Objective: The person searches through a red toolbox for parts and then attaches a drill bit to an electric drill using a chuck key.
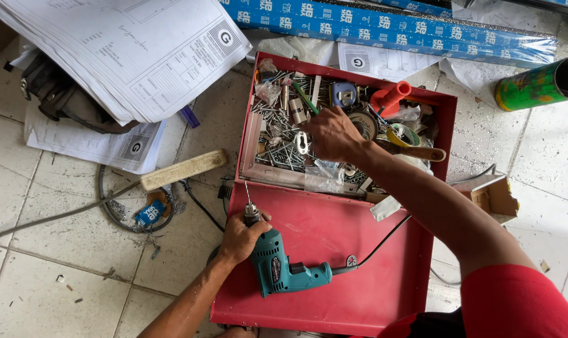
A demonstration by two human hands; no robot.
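Right hand inside crowded toolbox

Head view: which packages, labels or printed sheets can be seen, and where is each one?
Blue wrapped pack: top, long, white marks.
Paper stack: top left, white, black line drawings.
Green can: right edge, lying down.
Small blue label: floor, left of red box.

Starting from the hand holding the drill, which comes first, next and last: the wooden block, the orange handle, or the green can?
From the left hand:
1. Wooden block, on the floor up-left of it.
2. Orange handle, at the back of the red toolbox.
3. Green can, far corner on the right.
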